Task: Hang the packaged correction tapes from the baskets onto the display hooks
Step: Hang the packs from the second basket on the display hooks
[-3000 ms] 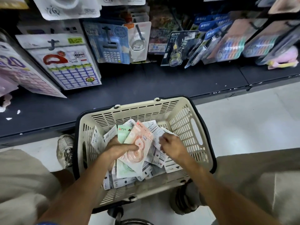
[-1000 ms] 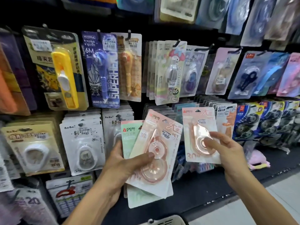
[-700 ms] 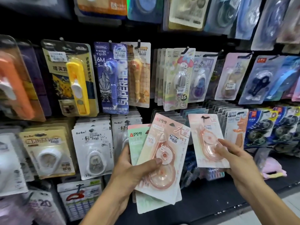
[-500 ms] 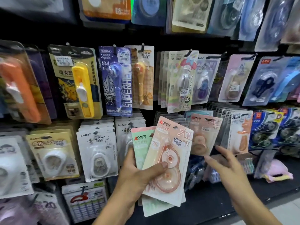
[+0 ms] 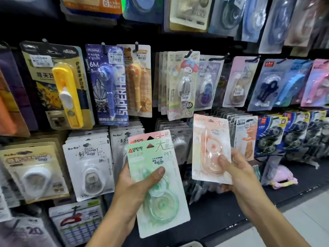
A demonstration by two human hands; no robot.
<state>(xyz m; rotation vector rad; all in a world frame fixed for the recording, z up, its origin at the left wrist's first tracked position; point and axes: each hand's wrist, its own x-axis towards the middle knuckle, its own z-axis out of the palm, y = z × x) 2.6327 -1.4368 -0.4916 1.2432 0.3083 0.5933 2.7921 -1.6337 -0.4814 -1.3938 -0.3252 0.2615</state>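
— Currently, item one?
— Pink pack (image 5: 211, 148), pinched by the right hand (image 5: 236, 172), raised before the lower hooks; not yet hung.
— Item two?
— Green pack (image 5: 158, 184), another pink one (image 5: 151, 136) behind it, both gripped in the left hand (image 5: 131, 189), thumb across the front.
— Surroundings?
— Display wall (image 5: 160, 36), rows of hanging packs.
— Progress?
— Three in hand left; baskets not properly in view, so remainder unknown.

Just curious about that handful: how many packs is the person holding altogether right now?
3 visible: a green pack in front in the left hand, a pink pack peeking out behind it, and a peach pack in the right hand. More may hide behind.
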